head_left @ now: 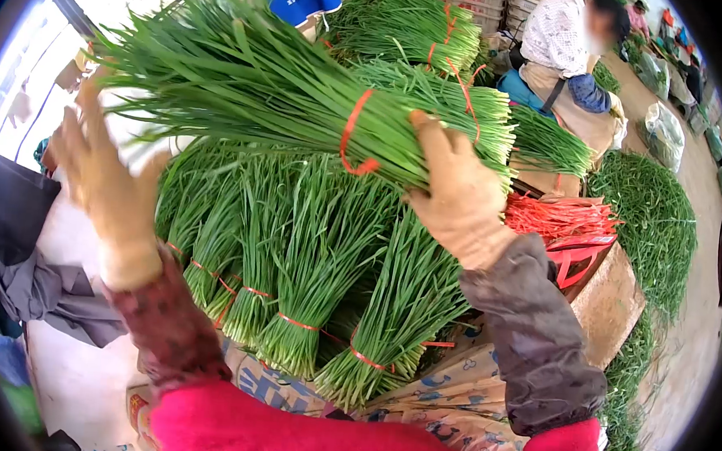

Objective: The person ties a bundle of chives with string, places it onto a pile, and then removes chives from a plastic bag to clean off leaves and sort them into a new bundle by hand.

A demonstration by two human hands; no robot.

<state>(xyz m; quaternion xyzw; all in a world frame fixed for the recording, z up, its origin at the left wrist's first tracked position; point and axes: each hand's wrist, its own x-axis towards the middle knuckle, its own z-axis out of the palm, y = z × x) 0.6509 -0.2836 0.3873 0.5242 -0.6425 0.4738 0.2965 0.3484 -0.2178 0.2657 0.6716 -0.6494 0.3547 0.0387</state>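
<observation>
My right hand (460,186), in a tan glove, grips a large bunch of garlic chives (270,92) near its cut ends. The bunch is held nearly level, leaves pointing left, with a red tie (354,130) around it. My left hand (107,181), also gloved, is raised at the left with its fingers spread and nothing in it; it is slightly blurred. Below the held bunch lie several tied bunches of chives (308,280), their pale stem ends towards me. More tied bunches (406,30) are stacked behind.
Loose red ties (564,217) lie at the right by a cardboard piece (609,294). Chive trimmings (651,218) cover the floor beyond. Another person (565,64) sits at the upper right. A patterned cloth (442,387) is in front of me; a dark grey cloth (55,298) is at left.
</observation>
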